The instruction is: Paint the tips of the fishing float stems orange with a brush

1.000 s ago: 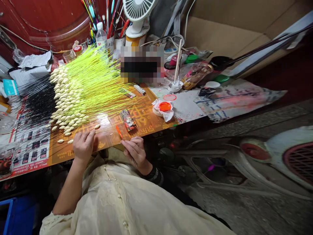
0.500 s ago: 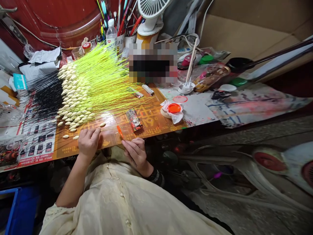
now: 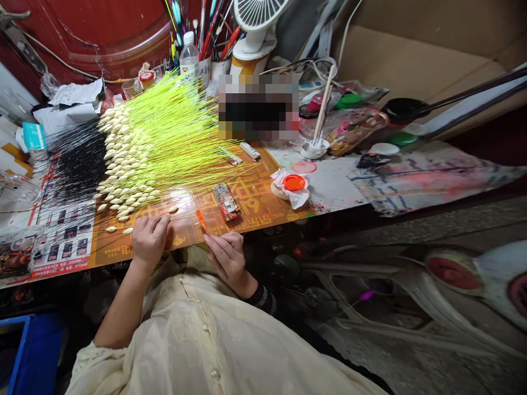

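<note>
My left hand (image 3: pixel 150 238) rests at the table's near edge, fingers closed on a fishing float. Its cream body (image 3: pixel 127 231) shows just left of the hand, and a thin stem runs right from the fingertips. My right hand (image 3: pixel 228 258) pinches a slim orange-ended tool (image 3: pixel 201 221), apparently a paintbrush; the orange end is by that stem. Its handle is hidden in the fingers. Beyond my left hand lie many fishing floats (image 3: pixel 127 164) in a fanned pile, with black stems to the left and yellow ones to the right. Another float body (image 3: pixel 173 209) lies close by.
An orange paint pot (image 3: pixel 294 182) wrapped in tissue stands right of a paint-smeared block (image 3: pixel 227 203). Behind are a small white fan (image 3: pixel 259 13), a plastic bottle (image 3: pixel 189 57) and a cup with sticks (image 3: pixel 315 148). A blue crate (image 3: pixel 37 351) is at lower left.
The orange-ended tool and my right fingertips have shifted very slightly left. My left hand stays in place, and the view has barely moved.
</note>
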A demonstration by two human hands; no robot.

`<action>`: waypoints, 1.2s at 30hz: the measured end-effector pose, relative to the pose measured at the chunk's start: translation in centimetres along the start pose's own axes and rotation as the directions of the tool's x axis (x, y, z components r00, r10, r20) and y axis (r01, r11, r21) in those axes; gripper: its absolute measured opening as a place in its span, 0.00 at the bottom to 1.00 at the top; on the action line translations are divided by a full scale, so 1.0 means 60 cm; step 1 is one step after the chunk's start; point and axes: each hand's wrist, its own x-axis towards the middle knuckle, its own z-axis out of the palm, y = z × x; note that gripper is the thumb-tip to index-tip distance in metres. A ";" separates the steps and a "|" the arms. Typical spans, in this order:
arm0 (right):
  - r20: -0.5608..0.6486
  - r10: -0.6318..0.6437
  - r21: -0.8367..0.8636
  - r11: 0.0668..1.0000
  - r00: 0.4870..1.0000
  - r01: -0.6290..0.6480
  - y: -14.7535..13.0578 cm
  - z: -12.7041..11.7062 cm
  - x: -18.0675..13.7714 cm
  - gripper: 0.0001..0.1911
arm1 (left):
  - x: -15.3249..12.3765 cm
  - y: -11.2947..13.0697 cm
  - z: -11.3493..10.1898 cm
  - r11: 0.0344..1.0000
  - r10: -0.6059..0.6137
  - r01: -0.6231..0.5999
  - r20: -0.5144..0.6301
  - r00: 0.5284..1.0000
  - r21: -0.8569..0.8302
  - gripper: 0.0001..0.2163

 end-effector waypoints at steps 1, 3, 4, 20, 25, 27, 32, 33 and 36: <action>0.005 0.001 0.001 1.000 1.000 -0.001 0.001 0.000 -0.002 0.31 | 0.000 0.000 0.000 1.000 0.002 -0.002 -0.003 1.000 -0.001 0.11; 0.008 -0.001 0.002 1.000 1.000 0.001 0.002 0.001 -0.005 0.31 | 0.001 0.000 0.000 1.000 0.010 -0.010 -0.011 1.000 -0.003 0.11; 0.009 -0.001 0.002 1.000 1.000 0.001 0.002 0.001 -0.005 0.31 | 0.001 0.000 -0.001 1.000 0.013 -0.013 -0.015 1.000 -0.005 0.11; -0.029 0.011 0.029 1.000 1.000 -0.010 0.002 0.000 -0.001 0.32 | 0.001 -0.003 0.002 1.000 0.013 -0.013 -0.027 1.000 -0.008 0.11; -0.042 0.003 0.038 0.999 0.999 -0.002 0.002 -0.002 -0.001 0.32 | 0.002 -0.002 0.001 1.000 0.014 -0.015 -0.032 0.999 -0.021 0.11; -0.029 0.008 0.044 0.999 1.000 -0.007 0.003 -0.003 -0.003 0.31 | 0.001 -0.002 0.001 1.000 -0.005 0.004 -0.015 1.000 -0.030 0.11; -0.035 -0.017 0.068 0.997 0.999 0.019 -0.001 -0.001 0.000 0.30 | 0.001 -0.001 0.001 0.999 -0.027 0.027 0.006 1.000 -0.034 0.12; -0.031 -0.028 0.079 0.996 0.999 0.031 -0.004 0.000 0.003 0.30 | 0.002 0.000 0.001 0.999 -0.028 0.028 0.007 1.000 -0.034 0.12; -0.004 -0.060 0.101 0.993 0.998 0.060 -0.011 0.001 0.010 0.31 | 0.004 0.003 -0.001 0.999 -0.030 0.030 0.007 1.000 -0.027 0.11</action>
